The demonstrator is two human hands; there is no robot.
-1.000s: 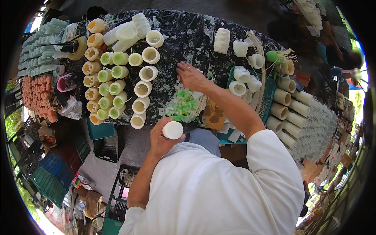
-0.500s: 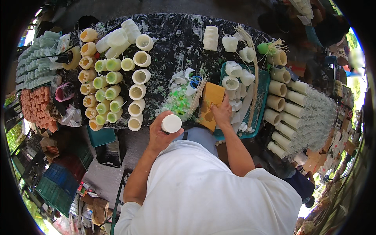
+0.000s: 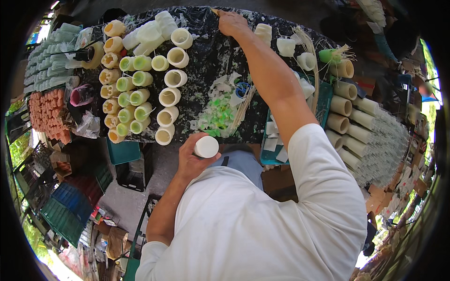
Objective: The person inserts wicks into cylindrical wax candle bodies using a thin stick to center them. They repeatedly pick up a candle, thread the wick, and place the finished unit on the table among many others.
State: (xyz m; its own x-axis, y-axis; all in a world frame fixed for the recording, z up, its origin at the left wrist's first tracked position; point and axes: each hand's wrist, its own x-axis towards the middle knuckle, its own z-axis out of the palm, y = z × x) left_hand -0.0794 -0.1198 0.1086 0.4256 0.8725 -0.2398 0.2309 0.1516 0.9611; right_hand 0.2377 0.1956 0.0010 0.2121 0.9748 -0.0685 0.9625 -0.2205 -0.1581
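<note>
My left hand (image 3: 191, 157) is wrapped round a short white cylinder (image 3: 206, 146), likely a candle, its round flat end facing up in front of my body. My right hand (image 3: 233, 22) is stretched to the far edge of the black-covered table (image 3: 201, 61). At its fingertips shows a small corner of a yellow-orange flat piece (image 3: 215, 11); the hand hides the rest. Below my right arm lies a heap of green and white wax scraps (image 3: 216, 112), with a bundle of pale wicks (image 3: 243, 108) beside it.
On the left stand rows of cream cups (image 3: 169, 97), green-lined cups (image 3: 139, 97) and yellowish cups (image 3: 109, 93). A teal tray (image 3: 268, 157) of white pieces lies partly under my right arm. Cream tubes (image 3: 341, 105) are stacked at the right. Crates (image 3: 63, 220) stand at lower left.
My right hand has swung from near the tray up to the table's far edge, taking the yellow-orange piece along. My left hand stays with the white cylinder. The view has shifted slightly.
</note>
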